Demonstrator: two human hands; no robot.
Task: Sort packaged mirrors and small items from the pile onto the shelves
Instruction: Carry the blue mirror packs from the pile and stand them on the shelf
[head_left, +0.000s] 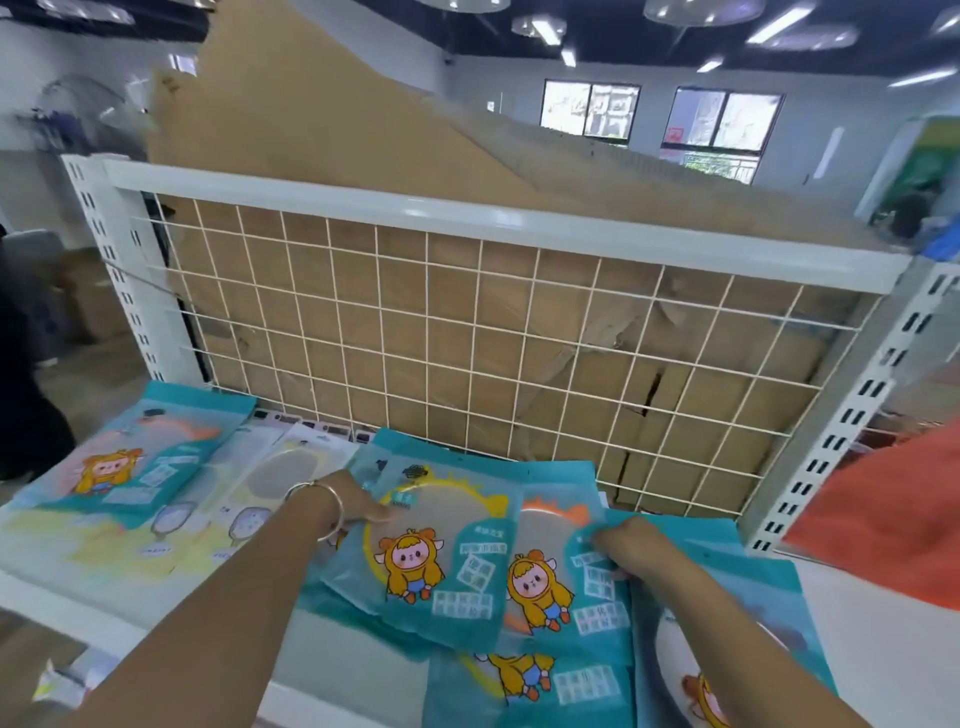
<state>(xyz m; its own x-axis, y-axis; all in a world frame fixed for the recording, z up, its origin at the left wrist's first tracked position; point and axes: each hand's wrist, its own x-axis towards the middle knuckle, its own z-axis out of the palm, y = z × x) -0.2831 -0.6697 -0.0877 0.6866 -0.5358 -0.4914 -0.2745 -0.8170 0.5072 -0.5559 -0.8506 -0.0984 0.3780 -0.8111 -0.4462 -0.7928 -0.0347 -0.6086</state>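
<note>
A pile of teal mirror packs with a cartoon child printed on them lies on the white shelf (119, 613). My left hand (358, 501), a bangle on its wrist, grips the left edge of the top yellow-rimmed mirror pack (431, 540). My right hand (628, 545) pinches the orange-rimmed mirror pack (550, 582) beside it. More teal packs (519, 680) lie underneath. At the left lie another teal pack (140, 467) and pale yellow hand-mirror packs (280, 478).
A white wire grid panel (467, 338) backs the shelf, with brown cardboard boxes (623, 395) behind it. Slotted white uprights (852, 410) stand at each side. An orange sheet (893, 519) is at the right. Small packaged items (62, 686) show low at the left.
</note>
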